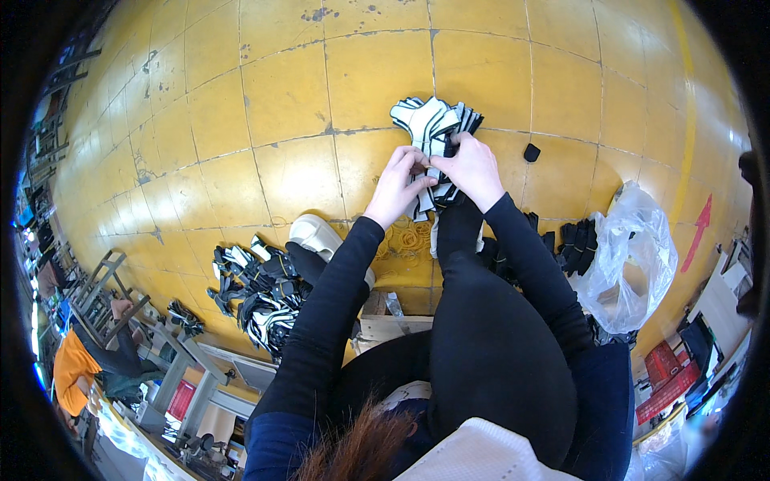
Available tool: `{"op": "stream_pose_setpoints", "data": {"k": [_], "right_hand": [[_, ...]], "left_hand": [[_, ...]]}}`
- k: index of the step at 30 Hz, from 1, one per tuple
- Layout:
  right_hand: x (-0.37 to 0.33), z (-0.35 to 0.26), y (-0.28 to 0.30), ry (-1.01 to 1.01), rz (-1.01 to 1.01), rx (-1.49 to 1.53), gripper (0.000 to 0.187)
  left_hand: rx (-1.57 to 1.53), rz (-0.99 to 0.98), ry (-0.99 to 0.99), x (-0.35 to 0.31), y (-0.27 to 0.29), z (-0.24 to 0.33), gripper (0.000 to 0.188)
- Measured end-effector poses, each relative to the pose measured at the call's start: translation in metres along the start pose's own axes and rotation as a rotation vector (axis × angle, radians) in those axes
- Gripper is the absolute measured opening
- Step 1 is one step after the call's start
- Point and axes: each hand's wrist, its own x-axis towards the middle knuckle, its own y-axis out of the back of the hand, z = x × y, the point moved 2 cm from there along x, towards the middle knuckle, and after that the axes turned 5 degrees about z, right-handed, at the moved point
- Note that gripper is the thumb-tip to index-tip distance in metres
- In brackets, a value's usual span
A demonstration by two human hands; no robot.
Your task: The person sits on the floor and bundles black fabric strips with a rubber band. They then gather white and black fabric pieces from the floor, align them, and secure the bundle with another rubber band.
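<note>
A stack of black-and-white cut pieces (pixel 425 120), fanned at its far end, is held out in front of my knee. My left hand (pixel 399 186) is closed on its left side, with thumb and fingers curled at the middle of the stack. On the other side my right hand (pixel 472 170) grips the same stack, its fingertips close to the left ones. Something thin and yellowish, perhaps a rubber band, shows between the fingertips, but it is too small to be sure. The lower end of the stack hangs near my leg.
Loose rubber bands (pixel 407 240) lie on the yellow tiled floor. Banded black-and-white bundles (pixel 269 301) are heaped at left. To the right are black bundles (pixel 579 244), a clear plastic bag (pixel 638 256) and a small black piece (pixel 532 152). A person in orange (pixel 74 369) is far left.
</note>
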Motion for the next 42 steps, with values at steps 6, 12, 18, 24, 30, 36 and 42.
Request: {"op": "stream_pose_setpoints", "data": {"k": [6,12,18,24,30,36,42], "right_hand": [[-0.005,0.006,-0.016,-0.01,0.179,0.085,0.043],[0.01,0.003,-0.008,0.01,-0.1,-0.055,0.043],[0.011,0.0,-0.013,0.023,-0.109,-0.126,0.058],[0.027,0.004,-0.007,-0.125,-0.284,-0.047,0.056],[0.008,0.0,-0.004,-0.109,-0.103,0.116,0.06],[0.014,0.028,-0.026,-0.165,0.083,0.436,0.051],[0.01,0.026,-0.031,-0.126,0.14,0.49,0.042]], "left_hand": [[0.11,-0.078,-0.036,0.008,0.004,0.006,0.032],[0.402,0.031,-0.353,0.011,0.009,0.009,0.041],[0.272,-0.053,-0.292,0.021,0.017,0.0,0.04],[0.306,-0.071,-0.259,0.024,0.018,0.002,0.048],[0.389,-0.145,-0.328,0.021,0.023,0.007,0.056],[0.193,-0.175,-0.063,0.021,0.021,0.009,0.045],[-0.215,-0.114,0.019,0.029,0.02,-0.007,0.029]]}}
